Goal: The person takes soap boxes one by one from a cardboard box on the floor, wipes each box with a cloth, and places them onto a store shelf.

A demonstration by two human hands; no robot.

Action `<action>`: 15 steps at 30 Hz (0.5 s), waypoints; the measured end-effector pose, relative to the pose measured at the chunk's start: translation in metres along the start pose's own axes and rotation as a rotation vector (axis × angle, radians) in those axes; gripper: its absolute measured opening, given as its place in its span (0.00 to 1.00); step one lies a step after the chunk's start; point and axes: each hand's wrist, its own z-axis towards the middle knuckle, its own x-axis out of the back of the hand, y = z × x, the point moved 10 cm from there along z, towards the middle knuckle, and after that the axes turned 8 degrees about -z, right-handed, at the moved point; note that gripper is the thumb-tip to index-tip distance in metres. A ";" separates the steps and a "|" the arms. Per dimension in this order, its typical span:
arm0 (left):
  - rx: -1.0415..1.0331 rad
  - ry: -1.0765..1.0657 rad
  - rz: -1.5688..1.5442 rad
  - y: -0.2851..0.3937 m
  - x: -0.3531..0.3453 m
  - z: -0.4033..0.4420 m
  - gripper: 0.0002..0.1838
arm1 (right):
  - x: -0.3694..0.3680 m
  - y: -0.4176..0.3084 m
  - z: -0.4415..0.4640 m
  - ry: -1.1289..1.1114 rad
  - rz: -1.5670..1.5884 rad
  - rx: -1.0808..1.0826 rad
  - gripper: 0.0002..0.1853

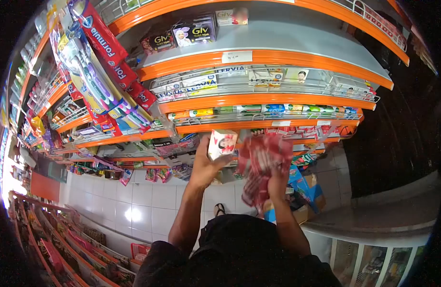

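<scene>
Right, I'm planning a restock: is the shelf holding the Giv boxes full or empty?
Mostly empty: the Giv boxes stand toward the left, and bare shelf shows to the right.

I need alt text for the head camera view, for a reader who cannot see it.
The left hand holds a small white box and the right hand a red checked cloth, before orange-edged shop shelves with packaged goods.

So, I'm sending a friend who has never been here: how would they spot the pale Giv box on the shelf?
Right of the hanging Formula packs, find the wide grey shelf with an orange edge. Toward its left end stand several Giv boxes. The pale box is the rightmost, set farther back, while its neighbours have darker fronts.
</scene>
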 end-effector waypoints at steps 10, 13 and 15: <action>-0.190 0.009 0.205 0.022 -0.019 -0.014 0.23 | -0.058 -0.086 -0.014 -0.161 -0.212 0.574 0.22; -0.219 0.059 0.197 0.033 -0.005 -0.016 0.23 | -0.046 -0.048 -0.009 -0.322 -0.473 0.575 0.18; -0.289 0.059 0.347 0.048 -0.005 -0.015 0.24 | -0.023 -0.016 0.010 -0.211 -0.059 0.101 0.14</action>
